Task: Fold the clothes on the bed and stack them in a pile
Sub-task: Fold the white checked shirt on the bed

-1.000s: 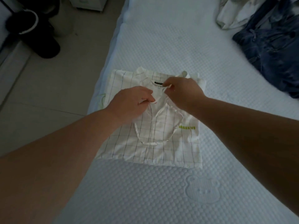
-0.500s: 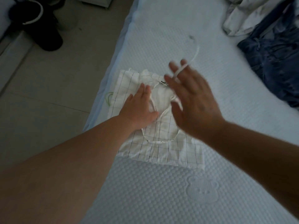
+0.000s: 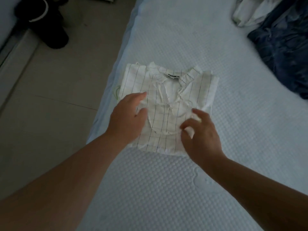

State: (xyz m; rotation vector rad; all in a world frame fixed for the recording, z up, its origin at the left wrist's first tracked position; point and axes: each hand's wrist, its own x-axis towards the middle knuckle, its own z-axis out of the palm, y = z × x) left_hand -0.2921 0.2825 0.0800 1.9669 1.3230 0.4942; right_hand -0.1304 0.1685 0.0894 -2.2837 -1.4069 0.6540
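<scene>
The room is dim, with a grey tiled floor (image 3: 50, 100) on the left and a bed (image 3: 166, 189) covered in a pale, dimpled mattress cover taking up the rest of the view. A dark, rounded object with a pale band (image 3: 41, 19) lies on the floor near the top left; I cannot make out what it is.

Near the left edge of the bed lies a folded white shirt (image 3: 196, 87) with thin dark lines across it. Its collar faces away from the person, a small black label (image 3: 173, 75) sits at the neck, and thin white ties (image 3: 181, 100) trail down over its front. A bit of green print (image 3: 116, 92) peeks out at its left side.

The left hand (image 3: 128, 119) rests on the left part of the shirt, fingers stretched out and relaxed, grasping nothing. The right hand (image 3: 200, 135) is at the shirt's lower right part, fingers bent loosely over the cloth with the thumb and forefinger close together; whether they pinch the fabric or a tie I cannot tell, as the hand is blurred.

At the far right of the bed, well apart from the shirt, a dark blue denim garment (image 3: 283, 40) lies in a heap, with a crumpled pale garment (image 3: 250, 12) just beside it at the top edge.
</scene>
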